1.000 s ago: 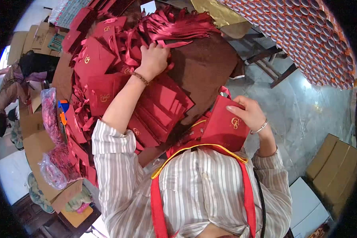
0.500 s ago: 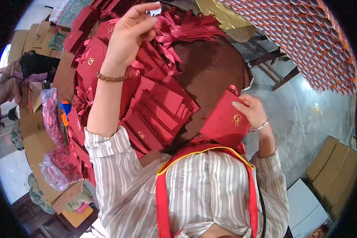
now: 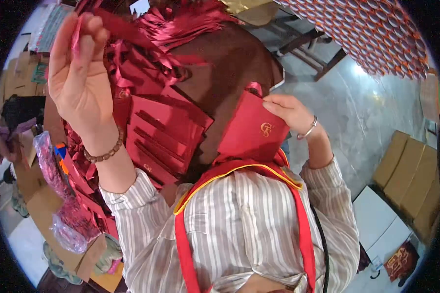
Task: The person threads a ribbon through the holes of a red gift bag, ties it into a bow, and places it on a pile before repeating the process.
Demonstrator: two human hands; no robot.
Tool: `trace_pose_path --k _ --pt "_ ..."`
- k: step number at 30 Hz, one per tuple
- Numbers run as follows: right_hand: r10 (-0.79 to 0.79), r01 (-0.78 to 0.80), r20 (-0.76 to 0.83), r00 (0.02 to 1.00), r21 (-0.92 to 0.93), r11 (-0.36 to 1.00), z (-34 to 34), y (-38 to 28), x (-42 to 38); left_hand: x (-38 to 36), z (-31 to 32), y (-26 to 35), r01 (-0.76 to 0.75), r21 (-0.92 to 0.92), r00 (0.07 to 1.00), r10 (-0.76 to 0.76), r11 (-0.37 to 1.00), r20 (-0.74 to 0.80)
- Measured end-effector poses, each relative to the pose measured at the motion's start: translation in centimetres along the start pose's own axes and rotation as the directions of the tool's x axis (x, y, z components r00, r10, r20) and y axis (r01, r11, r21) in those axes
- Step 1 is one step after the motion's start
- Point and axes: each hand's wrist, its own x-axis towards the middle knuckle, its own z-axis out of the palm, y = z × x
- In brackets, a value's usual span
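Pinching a red satin ribbon (image 3: 77,38) between the thumb and fingers of my raised left hand (image 3: 84,85), I grip a flat red gift bag (image 3: 244,128) in my right hand (image 3: 294,113), thumb against its front. The bag is just above my red apron (image 3: 239,164), near the brown-covered table (image 3: 225,61). I judge this as a ribbon-handling step; blur hides the strand's far end. The next move seems to call for a steady bag and a ribbon clear of the stacked red bags (image 3: 168,131) and ribbon bundle (image 3: 178,23).
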Motion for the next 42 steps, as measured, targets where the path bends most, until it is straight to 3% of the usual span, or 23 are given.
trace_pose_path --k 2,4,5,6,8,10,11,14,16,20,22,23,25,32,35,37,42 --pt "-0.010 0.010 -0.007 1.000 0.050 0.999 0.3 -0.1 -0.2 -1.0 -0.4 -0.7 0.011 0.033 1.000 -0.011 0.999 -0.013" --pt "0.039 -0.027 0.065 0.997 -0.180 0.983 0.2 -1.5 -0.6 -2.0 -0.6 -1.1 0.144 -0.012 0.990 -0.144 0.990 0.007" --pt "0.044 -0.031 0.066 0.997 -0.177 0.984 0.4 -0.9 -0.6 -3.2 0.0 -1.6 0.223 0.216 0.961 -0.177 0.950 -0.212" --pt "0.034 -0.028 0.045 0.998 -0.140 0.990 0.7 0.0 -0.5 -3.8 1.9 -1.6 0.211 0.633 0.975 -0.119 0.745 -0.186" --pt "0.028 -0.026 0.022 0.999 -0.103 0.994 1.0 0.7 -0.2 -5.2 3.7 -0.9 0.207 0.728 0.968 -0.245 0.654 -0.056" --pt "0.002 0.000 0.011 1.000 -0.163 0.987 1.4 0.8 0.0 -6.5 4.1 -1.6 0.322 0.613 0.900 -0.435 0.722 0.039" --pt "0.004 -0.001 0.018 1.000 -0.162 0.987 1.5 0.7 0.0 -7.6 4.3 -2.4 0.456 0.492 0.845 -0.535 0.742 0.023" --pt "0.045 -0.038 0.051 0.998 -0.138 0.990 1.6 0.8 0.3 -11.0 6.0 -4.6 0.689 0.230 0.703 -0.711 0.688 0.022" --pt "0.045 -0.041 0.072 0.996 -0.048 0.998 1.5 1.6 0.3 -12.9 6.7 -5.0 0.822 0.185 0.540 -0.841 0.538 0.047" --pt "-0.048 0.047 0.055 0.997 0.026 0.999 1.6 1.7 0.0 -15.5 6.7 -6.5 0.788 0.326 0.544 -0.839 0.522 0.028" --pt "-0.061 0.066 0.055 0.997 -0.082 0.994 1.5 1.3 0.1 -15.9 6.5 -6.4 0.848 0.288 0.472 -0.881 0.445 -0.024" --pt "-0.058 0.063 0.057 0.997 -0.085 0.994 1.5 0.9 0.0 -16.3 6.5 -6.5 0.849 0.284 0.471 -0.882 0.445 -0.026" --pt "0.096 -0.092 0.094 0.991 -0.048 0.995 1.9 0.2 -0.1 -17.2 6.6 -6.9 0.734 0.396 0.617 -0.785 0.551 -0.051" --pt "0.064 -0.059 0.033 0.997 -0.123 0.991 2.3 0.5 0.1 -18.2 7.1 -7.3 0.728 0.390 0.628 -0.776 0.564 -0.050" --pt "0.097 -0.091 0.038 0.995 -0.141 0.986 2.4 0.7 0.1 -18.2 7.3 -7.2 0.678 0.483 0.649 -0.760 0.555 -0.039" --pt "0.015 -0.018 0.055 0.998 0.067 0.998 2.7 0.8 0.0 -18.3 7.3 -7.3 0.585 0.536 0.734 -0.679 0.609 -0.029" --pt "0.058 -0.064 0.096 0.994 0.066 0.996 2.5 0.6 0.1 -18.2 7.3 -7.3 0.436 0.629 0.829 -0.559 0.643 -0.003"
